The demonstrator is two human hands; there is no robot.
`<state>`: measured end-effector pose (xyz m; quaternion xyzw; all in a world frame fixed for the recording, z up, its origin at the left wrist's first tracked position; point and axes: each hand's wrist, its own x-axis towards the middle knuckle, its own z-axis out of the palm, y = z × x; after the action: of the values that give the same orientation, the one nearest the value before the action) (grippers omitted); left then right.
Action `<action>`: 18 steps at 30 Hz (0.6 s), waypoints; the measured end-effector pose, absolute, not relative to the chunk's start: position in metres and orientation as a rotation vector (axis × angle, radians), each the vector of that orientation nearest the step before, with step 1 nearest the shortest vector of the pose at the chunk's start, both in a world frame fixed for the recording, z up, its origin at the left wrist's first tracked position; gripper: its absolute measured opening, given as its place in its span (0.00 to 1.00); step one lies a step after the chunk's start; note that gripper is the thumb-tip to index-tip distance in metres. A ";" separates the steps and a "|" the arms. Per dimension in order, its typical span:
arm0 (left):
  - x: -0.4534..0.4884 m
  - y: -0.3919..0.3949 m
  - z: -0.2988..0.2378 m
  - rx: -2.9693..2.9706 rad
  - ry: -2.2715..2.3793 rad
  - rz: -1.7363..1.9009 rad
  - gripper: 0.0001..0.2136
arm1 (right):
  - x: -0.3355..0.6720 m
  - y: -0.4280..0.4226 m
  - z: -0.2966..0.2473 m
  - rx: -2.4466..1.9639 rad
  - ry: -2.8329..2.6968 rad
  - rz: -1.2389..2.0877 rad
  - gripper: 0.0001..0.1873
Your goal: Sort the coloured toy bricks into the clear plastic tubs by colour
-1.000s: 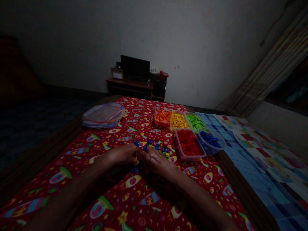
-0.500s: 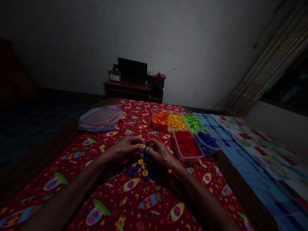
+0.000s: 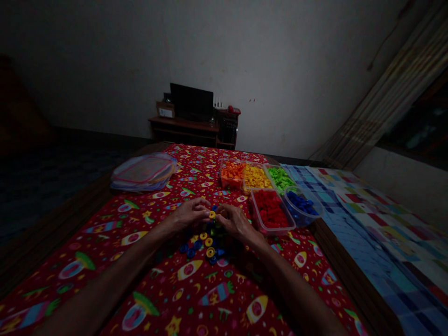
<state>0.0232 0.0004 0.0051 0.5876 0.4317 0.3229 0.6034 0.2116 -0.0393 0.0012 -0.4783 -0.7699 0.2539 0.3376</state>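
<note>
My left hand (image 3: 189,215) and my right hand (image 3: 235,222) meet at the middle of a red patterned tablecloth (image 3: 140,261). Both pinch a small yellow ring-shaped piece (image 3: 212,214) held between their fingertips. Just below the hands lies a small pile of blue and yellow ring pieces (image 3: 205,245) on the cloth. The room is dim and finer detail of the piece is hard to see.
To the right stand clear tubs of sorted pieces: orange (image 3: 231,173), yellow (image 3: 256,178), green (image 3: 282,178), red (image 3: 271,211) and a round one with blue (image 3: 301,203). A stack of lids (image 3: 143,171) lies far left. A checked cloth (image 3: 367,219) covers the right side.
Both hands have moved away from me and lifted slightly, uncovering the pile of blue and yellow rings; they now pinch a yellow ring between them.
</note>
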 end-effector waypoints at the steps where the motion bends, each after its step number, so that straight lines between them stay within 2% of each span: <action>1: 0.024 0.000 0.004 1.381 0.995 0.748 0.17 | 0.212 -0.039 0.000 -1.237 -2.025 0.665 0.11; 5: 0.030 -0.001 -0.004 1.406 1.021 0.765 0.18 | 0.213 -0.044 -0.003 -1.155 -2.131 0.637 0.18; 13: 0.030 0.000 -0.007 1.316 0.938 0.918 0.23 | 0.217 -0.036 -0.012 -1.150 -2.037 0.582 0.18; 18: 0.034 -0.006 -0.011 1.428 0.932 0.906 0.32 | 0.209 -0.040 -0.012 -1.083 -2.022 0.510 0.18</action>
<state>0.0338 -0.0061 -0.0105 0.6081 0.3968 0.3858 0.5691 0.2088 -0.0396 -0.0119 -0.4251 -0.7939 0.2003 0.3859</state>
